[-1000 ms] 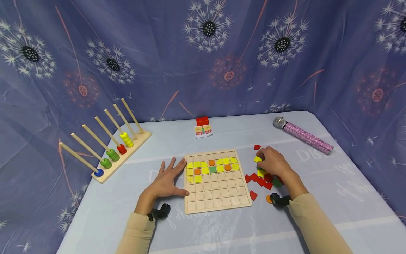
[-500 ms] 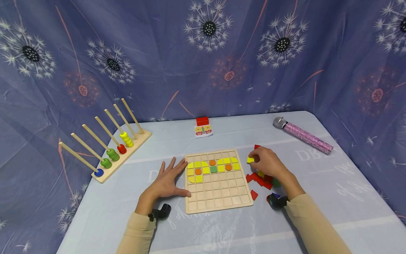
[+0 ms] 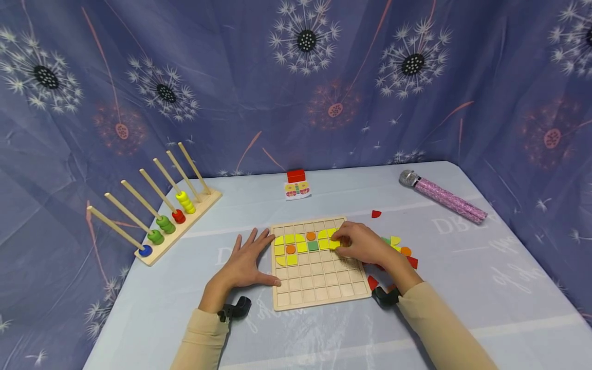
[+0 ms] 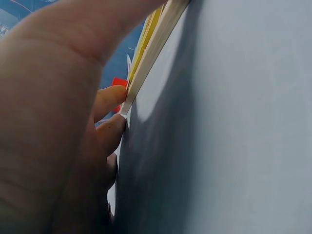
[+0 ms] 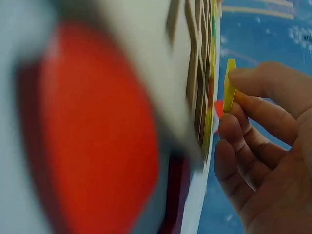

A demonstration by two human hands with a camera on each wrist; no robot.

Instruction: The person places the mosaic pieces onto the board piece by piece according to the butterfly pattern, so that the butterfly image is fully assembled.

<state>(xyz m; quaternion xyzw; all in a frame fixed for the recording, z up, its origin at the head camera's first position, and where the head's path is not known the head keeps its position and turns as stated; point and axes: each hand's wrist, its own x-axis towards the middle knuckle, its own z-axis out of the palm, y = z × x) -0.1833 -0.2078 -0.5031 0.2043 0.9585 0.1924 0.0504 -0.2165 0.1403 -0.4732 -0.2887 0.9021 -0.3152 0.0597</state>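
My left hand point(image 3: 242, 264) lies with fingers spread at the left edge of a wooden grid board point(image 3: 314, 282), the thumb over its edge. In the left wrist view two fingertips point(image 4: 114, 97) sit right at the board's side. My right hand point(image 3: 365, 244) is over the board's upper right, pinching a thin yellow tile point(image 5: 229, 85) between thumb and forefinger. Yellow tiles point(image 3: 292, 259), orange discs point(image 3: 290, 249) and a green square tile point(image 3: 313, 245) fill cells in the board's upper rows. The right hand hides some cells on that side.
Loose red, yellow, green and orange tiles point(image 3: 412, 262) lie right of the board, partly behind my right arm. A small pattern card point(image 3: 297, 190) leans at a red block point(image 3: 296, 176) behind. A bead-and-peg stand point(image 3: 173, 229) is at left, a pink glittery microphone point(image 3: 448, 199) at back right.
My right hand has picked a yellow tile from the loose pile and carried it left over the board. The left hand has stayed at the board's edge.
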